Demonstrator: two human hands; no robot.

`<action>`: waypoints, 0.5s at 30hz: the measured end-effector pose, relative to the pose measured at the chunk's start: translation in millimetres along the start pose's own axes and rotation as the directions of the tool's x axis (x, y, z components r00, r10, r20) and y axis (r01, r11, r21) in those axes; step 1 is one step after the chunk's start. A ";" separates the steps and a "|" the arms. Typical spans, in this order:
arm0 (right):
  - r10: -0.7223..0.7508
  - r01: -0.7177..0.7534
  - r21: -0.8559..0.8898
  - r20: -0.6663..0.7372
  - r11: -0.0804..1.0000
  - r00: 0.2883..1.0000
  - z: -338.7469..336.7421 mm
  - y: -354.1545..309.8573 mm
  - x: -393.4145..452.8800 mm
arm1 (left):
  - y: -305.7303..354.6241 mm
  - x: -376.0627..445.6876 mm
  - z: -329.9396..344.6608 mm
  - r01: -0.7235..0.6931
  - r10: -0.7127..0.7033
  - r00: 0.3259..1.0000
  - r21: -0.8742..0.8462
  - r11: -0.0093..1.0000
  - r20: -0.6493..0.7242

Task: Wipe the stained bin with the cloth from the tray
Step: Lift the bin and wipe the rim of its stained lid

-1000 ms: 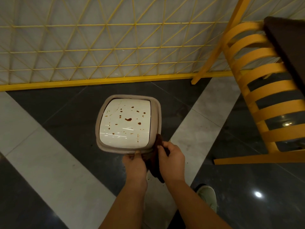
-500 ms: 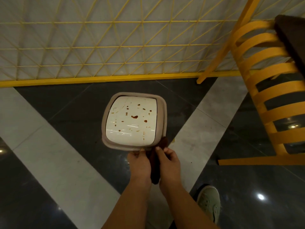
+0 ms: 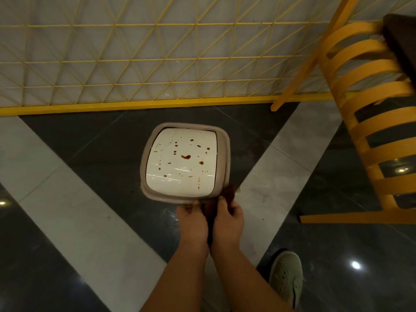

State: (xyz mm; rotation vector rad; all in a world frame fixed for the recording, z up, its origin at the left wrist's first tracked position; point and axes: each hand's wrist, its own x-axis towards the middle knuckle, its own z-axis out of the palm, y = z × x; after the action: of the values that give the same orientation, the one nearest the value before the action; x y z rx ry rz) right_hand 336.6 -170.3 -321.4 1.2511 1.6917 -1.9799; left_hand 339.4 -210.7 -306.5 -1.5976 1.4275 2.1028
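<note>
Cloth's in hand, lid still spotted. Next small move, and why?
Probably lift the cloth up onto the white lid and start at the near stains. Both the left hand and right hand grip it just below the bin's rim, and the brown spots look untouched.

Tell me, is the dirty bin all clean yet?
Not yet. Done: the cloth is fetched. In hand: the left hand and right hand grip it at the bin rim. Left: the brown stains on the white lid remain unwiped.
</note>
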 end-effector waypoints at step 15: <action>0.073 -0.072 -0.008 0.084 0.997 0.994 1.2 3.6 -1.4 | 3.8 -2.2 -4.7 0.038 -0.038 0.999 0.011 0.999 0.016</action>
State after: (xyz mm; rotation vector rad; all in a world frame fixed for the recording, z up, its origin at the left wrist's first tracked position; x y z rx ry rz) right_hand 339.3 -172.9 -322.9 1.1924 1.5886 -1.9563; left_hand 341.3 -215.3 -302.4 -1.5873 1.3899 2.0788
